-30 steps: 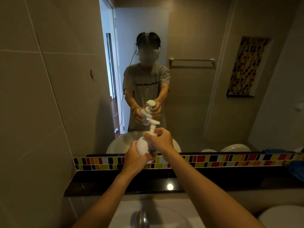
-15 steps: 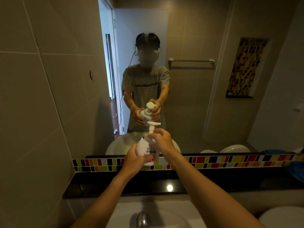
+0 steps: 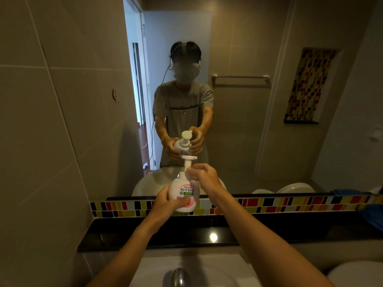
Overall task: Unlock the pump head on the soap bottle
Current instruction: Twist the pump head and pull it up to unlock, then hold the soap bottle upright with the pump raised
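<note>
A white soap bottle [image 3: 183, 193] with a pink label is held upright in the air above the black ledge. My left hand [image 3: 167, 201] wraps around its lower body from the left. The white pump head [image 3: 189, 158] stands raised on its stem above the bottle's neck. My right hand [image 3: 204, 176] pinches the collar at the neck, just below the stem, from the right. The mirror ahead shows the same bottle and both hands reflected.
A black stone ledge [image 3: 269, 230] runs under a strip of coloured mosaic tiles [image 3: 290, 203]. Below it lie a white sink [image 3: 217, 270] and a metal tap [image 3: 179, 276]. A tiled wall [image 3: 51, 141] is close on the left. Blue cloth [image 3: 375, 216] lies at the right.
The bottle has come down and slightly nearer the ledge. My right hand has slid from the stem under the pump head to the collar at the neck.
</note>
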